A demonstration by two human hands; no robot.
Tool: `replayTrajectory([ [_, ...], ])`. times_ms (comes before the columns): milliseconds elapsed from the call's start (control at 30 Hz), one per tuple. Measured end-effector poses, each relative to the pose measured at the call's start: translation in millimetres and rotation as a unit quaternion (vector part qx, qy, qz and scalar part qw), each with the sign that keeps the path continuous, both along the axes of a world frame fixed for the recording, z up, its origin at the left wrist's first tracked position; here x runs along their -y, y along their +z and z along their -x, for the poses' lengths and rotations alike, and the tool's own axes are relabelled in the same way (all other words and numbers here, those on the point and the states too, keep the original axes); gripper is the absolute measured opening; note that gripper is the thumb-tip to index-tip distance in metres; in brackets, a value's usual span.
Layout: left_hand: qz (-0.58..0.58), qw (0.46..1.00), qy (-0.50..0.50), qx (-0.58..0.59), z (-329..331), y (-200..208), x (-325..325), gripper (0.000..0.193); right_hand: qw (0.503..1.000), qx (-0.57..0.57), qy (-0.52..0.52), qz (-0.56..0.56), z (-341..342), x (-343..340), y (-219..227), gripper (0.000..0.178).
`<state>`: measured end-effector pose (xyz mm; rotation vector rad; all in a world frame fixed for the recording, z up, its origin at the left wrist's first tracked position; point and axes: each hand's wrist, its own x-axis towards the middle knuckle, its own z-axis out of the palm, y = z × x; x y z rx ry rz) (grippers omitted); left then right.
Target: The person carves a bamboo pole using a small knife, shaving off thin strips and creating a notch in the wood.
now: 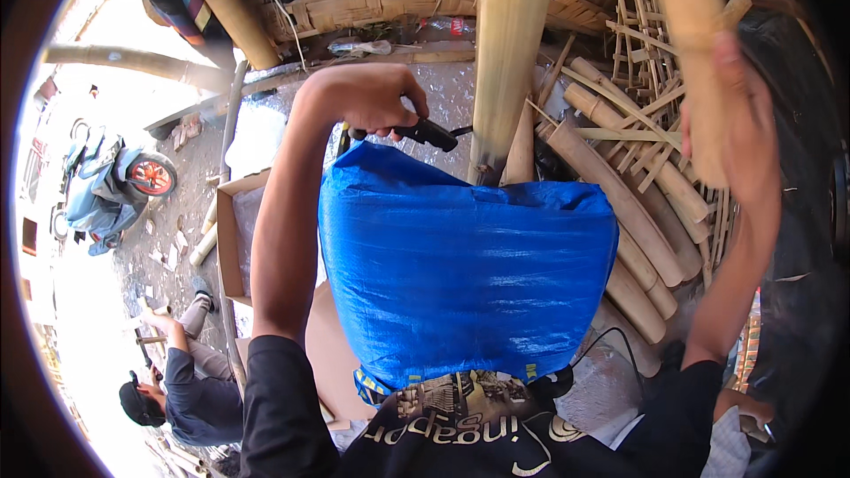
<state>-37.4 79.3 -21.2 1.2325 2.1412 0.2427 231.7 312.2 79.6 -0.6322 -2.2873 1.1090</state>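
Note:
My left hand [372,97] is closed around a black tool [428,134] whose thin dark tip points toward a pale bamboo length [512,53]. What kind of tool it is I cannot tell. The bamboo stands upright just beyond the blue tarp [469,274] spread over my lap, and its lower end is by the tarp's far edge. At the right, my right hand [745,115] grips a broad bamboo piece [686,0], raised and slightly blurred by motion.
Split bamboo lengths [620,204] lie piled right of the tarp, beside a bamboo lattice [642,26]. A cardboard box [233,248] stands left of my arm. A person in a cap [190,398] sits lower left; a motorcycle [106,186] is farther back. Another person's hand [748,407] shows lower right.

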Motion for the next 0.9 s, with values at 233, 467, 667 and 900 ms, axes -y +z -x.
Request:
replayTrajectory([
  [233,0.015,0.999,-0.033,-0.001,8,1,-14,0.028,0.993,0.101,-0.058,-0.009,-3,32,27,0.072],
  [467,-0.020,0.999,-0.007,-0.038,1,12,-15,0.025,0.989,0.134,-0.039,-0.058,-12,42,10,0.065],
  [667,-0.175,0.983,0.052,0.010,2,3,-4,0.027,0.982,0.154,-0.070,-0.081,-15,32,10,0.067],
  [900,-0.515,0.815,0.255,0.072,-10,-60,-20,0.037,0.987,0.136,-0.076,-0.049,-27,6,-2,0.071],
])
